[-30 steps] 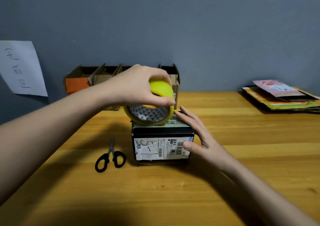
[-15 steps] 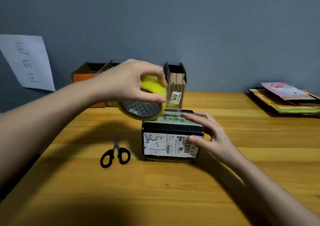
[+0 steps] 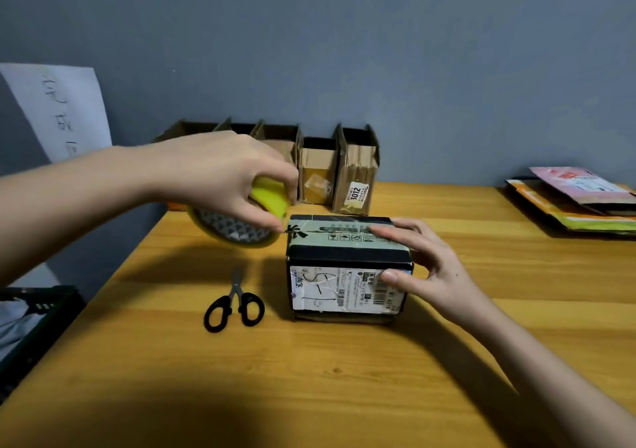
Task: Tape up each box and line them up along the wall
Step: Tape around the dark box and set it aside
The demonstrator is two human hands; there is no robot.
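A small black box with a white shipping label on its front stands on the wooden table. My left hand grips a yellow tape roll just off the box's top left edge, and clear tape runs from the roll across the lid. My right hand rests on the box's right side, fingers flat on the lid and thumb on the label. Several brown cardboard boxes stand in a row against the grey wall.
Black-handled scissors lie left of the box. A stack of flat mailers sits at the far right. A white paper sheet hangs on the wall at left. A dark crate is beside the table's left edge.
My left hand has drawn the tape roll leftward, from above the lid to past the box's left edge. My right hand stays pressed on the box.
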